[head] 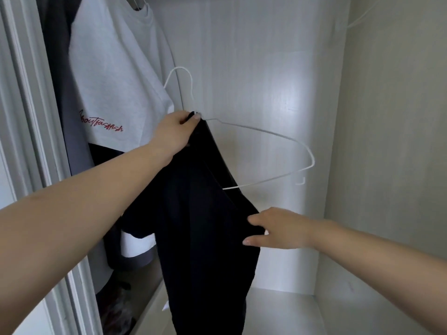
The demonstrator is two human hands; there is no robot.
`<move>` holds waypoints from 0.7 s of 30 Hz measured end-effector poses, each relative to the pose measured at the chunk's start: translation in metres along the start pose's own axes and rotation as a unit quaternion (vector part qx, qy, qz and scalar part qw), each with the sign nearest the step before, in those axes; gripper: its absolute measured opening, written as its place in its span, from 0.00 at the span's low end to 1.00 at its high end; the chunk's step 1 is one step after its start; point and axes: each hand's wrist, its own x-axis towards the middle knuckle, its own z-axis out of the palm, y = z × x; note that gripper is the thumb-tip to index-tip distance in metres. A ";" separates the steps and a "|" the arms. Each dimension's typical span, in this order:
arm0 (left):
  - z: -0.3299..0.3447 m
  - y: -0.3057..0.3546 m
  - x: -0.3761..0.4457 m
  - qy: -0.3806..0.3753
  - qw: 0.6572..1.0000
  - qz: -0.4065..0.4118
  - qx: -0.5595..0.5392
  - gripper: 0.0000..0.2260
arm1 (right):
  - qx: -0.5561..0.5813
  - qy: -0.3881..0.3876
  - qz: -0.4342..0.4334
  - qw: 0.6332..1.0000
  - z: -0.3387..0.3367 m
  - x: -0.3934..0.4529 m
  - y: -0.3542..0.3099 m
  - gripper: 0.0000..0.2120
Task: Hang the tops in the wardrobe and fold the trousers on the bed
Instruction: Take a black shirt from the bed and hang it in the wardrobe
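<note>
Head view: inside the wardrobe (254, 68), a black top (200, 226) sits half-dressed on a white wire hanger (278, 139). Left hand (174, 134) grips the hanger neck together with the top's collar, fingers curled round both. Right hand (278, 228) pinches the top's right edge, thumb and fingers clamped on the fabric. The hanger's right arm is bare, so that shoulder is not seated, and the hook is off any rail.

Progress: a white T-shirt with red script (116, 81) already hangs at left, over darker garments (60, 93) behind it. The black top is judged mid-step: seat the shoulder, then hook it up.

Not visible: the rail, the bed, any trousers. The dark fabric hides the top's shape and the hanger's left arm.
</note>
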 end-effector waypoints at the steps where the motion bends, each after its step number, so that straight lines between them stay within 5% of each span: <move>1: -0.004 -0.006 -0.001 0.001 1.000 -0.006 0.011 0.15 | -0.008 0.005 0.011 1.000 -0.004 -0.004 0.009 0.19; 7: -0.015 -0.034 -0.006 -0.008 0.997 -0.017 0.074 0.21 | -0.009 0.047 0.049 0.998 -0.015 -0.021 0.047 0.11; 21: -0.011 -0.041 -0.026 -0.119 0.966 0.058 0.222 0.18 | -0.189 0.177 -0.039 0.965 -0.050 -0.028 0.078 0.17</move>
